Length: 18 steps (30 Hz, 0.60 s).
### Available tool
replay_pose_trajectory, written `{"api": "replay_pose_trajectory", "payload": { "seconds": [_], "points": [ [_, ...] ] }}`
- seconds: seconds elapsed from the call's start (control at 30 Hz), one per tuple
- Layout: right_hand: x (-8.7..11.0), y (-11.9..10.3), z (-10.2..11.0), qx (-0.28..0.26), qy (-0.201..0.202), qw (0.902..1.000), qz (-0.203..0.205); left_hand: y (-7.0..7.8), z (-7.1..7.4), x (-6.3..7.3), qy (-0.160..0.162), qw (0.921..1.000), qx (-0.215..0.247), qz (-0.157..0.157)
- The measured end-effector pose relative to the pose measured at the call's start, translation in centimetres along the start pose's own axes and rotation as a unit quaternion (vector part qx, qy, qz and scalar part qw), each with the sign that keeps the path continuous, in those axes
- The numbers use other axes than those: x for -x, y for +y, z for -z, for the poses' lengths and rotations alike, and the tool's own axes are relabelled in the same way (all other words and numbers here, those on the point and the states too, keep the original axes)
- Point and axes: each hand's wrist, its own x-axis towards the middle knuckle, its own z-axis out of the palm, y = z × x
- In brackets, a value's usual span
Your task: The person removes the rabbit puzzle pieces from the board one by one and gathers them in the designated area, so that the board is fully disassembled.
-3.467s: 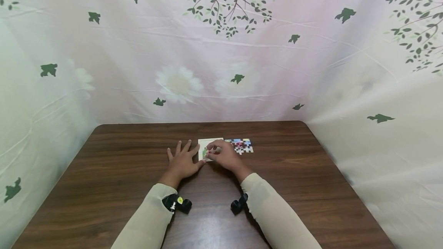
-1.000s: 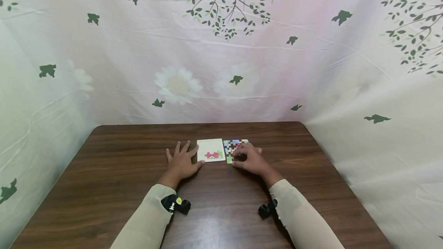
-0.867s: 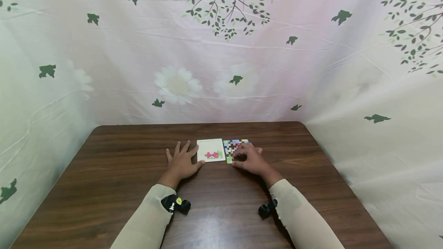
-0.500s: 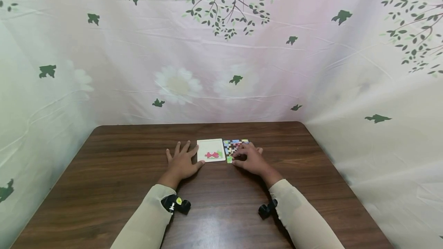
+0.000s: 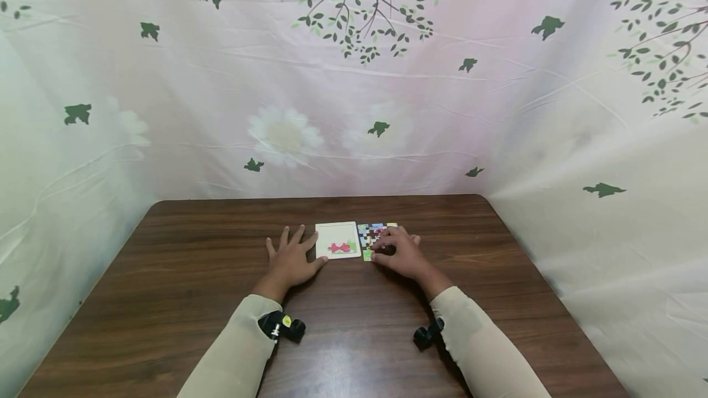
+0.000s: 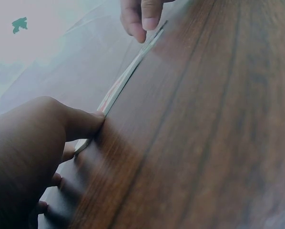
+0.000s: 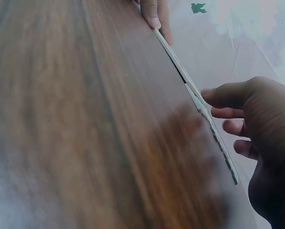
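Observation:
A thin, pale square puzzle board lies on the table, with a red and green patch along its near side. My left hand rests spread at its left, thumb at the near corner and index fingertip at the left edge. In the left wrist view the thumb touches the board's edge. Colourful jigsaw pieces lie close against the board's right side. Over them my right hand is bent with fingers loosely curved, thumb tip right at a piece's edge. It partly hides the pieces.
The dark wooden table extends around the board. Behind and at both sides hangs a pale curtain printed with leaves and birds. A small black camera is strapped to the left sleeve, another camera to the right.
Since the oldest frame my right hand has moved right, from over the board to the loose pieces, uncovering the red and green patch. Over the last second both hands stay nearly still.

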Motion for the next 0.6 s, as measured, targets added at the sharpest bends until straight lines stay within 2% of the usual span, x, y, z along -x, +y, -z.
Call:
{"api": "replay_pose_trajectory", "payload": {
  "seconds": [0.2,0.6],
  "points": [
    [-0.3,-0.7,-0.3,-0.004,0.014,0.9999,0.003,-0.5,0.2,-0.1,-0.006,1.0000,-0.001,-0.007],
    [-1.3,-0.9,-1.1,-0.021,0.018,0.9996,0.008,-0.5,0.3,-0.1,-0.002,1.0000,0.001,-0.007]
  ]
}}
